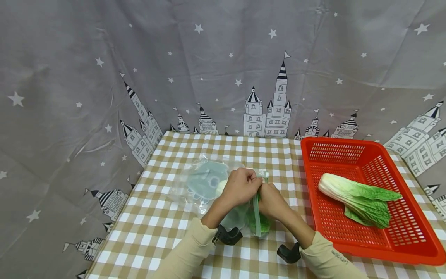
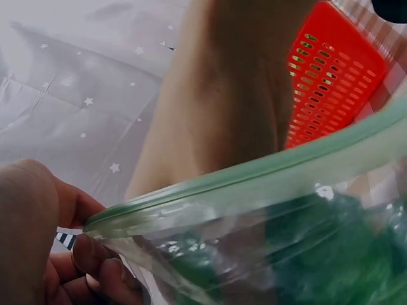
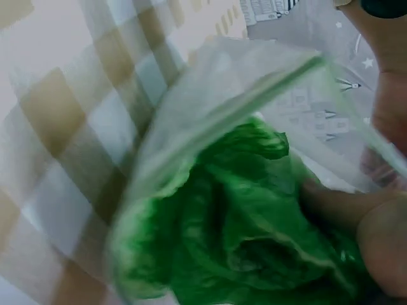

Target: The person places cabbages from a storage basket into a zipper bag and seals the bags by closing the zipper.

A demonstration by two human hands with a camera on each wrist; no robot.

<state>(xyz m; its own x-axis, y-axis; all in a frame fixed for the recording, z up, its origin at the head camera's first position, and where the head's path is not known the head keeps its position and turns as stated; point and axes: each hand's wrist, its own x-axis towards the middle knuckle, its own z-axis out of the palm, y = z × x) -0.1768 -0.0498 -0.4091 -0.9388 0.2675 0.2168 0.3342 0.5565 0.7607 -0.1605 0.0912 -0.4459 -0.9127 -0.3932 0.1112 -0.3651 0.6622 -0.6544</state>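
A clear zip bag (image 1: 209, 180) with a pale green print and green zip strip lies on the table. Inside it is a leafy napa cabbage (image 3: 241, 222), its white end to the left and its green leaves at the bag's mouth. My left hand (image 1: 242, 186) pinches the edge of the mouth between thumb and fingers, at one end of the green strip (image 2: 248, 171). My right hand (image 1: 273, 199) reaches in at the mouth, close beside the left. In the right wrist view its thumb lies against the leaves; the other fingers are hidden.
On the right stands a red perforated basket (image 1: 307, 186) with another napa cabbage (image 1: 359, 199) lying in it. A brown and white checked cloth (image 1: 146, 221) covers the table. Behind it hangs a grey curtain (image 1: 216, 77) with stars and castles.
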